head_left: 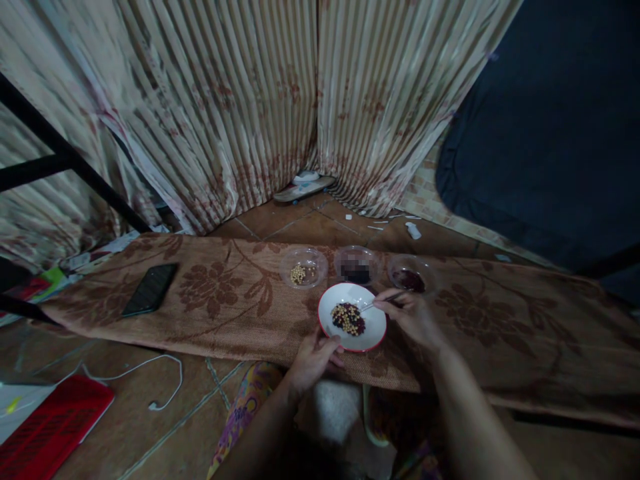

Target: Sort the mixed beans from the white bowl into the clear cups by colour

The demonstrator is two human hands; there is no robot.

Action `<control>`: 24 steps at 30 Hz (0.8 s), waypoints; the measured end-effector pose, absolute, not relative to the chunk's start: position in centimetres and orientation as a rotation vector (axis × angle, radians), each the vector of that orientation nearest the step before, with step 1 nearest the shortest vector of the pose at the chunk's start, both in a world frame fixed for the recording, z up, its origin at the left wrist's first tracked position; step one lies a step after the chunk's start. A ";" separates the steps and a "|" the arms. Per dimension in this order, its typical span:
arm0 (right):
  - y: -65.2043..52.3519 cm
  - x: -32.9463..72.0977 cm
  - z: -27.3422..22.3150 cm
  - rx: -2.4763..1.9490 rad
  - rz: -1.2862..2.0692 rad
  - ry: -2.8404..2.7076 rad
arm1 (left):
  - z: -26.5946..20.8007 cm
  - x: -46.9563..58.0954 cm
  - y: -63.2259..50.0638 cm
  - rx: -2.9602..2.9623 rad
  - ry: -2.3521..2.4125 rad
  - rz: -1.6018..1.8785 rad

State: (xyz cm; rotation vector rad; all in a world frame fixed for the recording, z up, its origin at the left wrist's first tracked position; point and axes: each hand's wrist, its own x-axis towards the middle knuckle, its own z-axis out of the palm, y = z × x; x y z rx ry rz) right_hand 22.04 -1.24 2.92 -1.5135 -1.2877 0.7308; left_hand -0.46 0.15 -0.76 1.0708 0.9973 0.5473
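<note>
A white bowl with a red rim (325, 302) stands near the front edge of the cloth-covered bench, with mixed yellow, black and dark red beans (349, 319) inside. My left hand (316, 360) grips its lower left rim, thumb on top. In my right hand (407, 313) is a slim metal tool, seemingly tweezers (369, 306), pinched with the tip down over the beans. Behind the bowl are three clear round tubs: the left tub (320, 262) holds yellow beans, the middle tub (342, 272) dark ones, partly pixelated, and the right tub (429, 275) dark red beans.
A dark phone (150, 289) lies on the left of the patterned bench cover (265, 327). Striped curtains (260, 100) hang behind it. A skateboard (304, 190) and white scraps (413, 231) are on the tiled floor. A white cable (170, 360) and a red bag (65, 420) lie at lower left.
</note>
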 end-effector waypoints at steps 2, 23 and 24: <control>-0.9 21.8 3.6 -1.498 0.703 -1.264 | -1.0 -0.4 0.1 1.065 1.001 0.553; 1.6 18.2 5.7 -1.449 0.461 -1.073 | -1.9 -0.2 0.1 1.020 0.989 0.561; 0.6 18.7 5.3 -1.470 0.485 -1.098 | -1.9 -0.2 0.1 1.025 0.993 0.560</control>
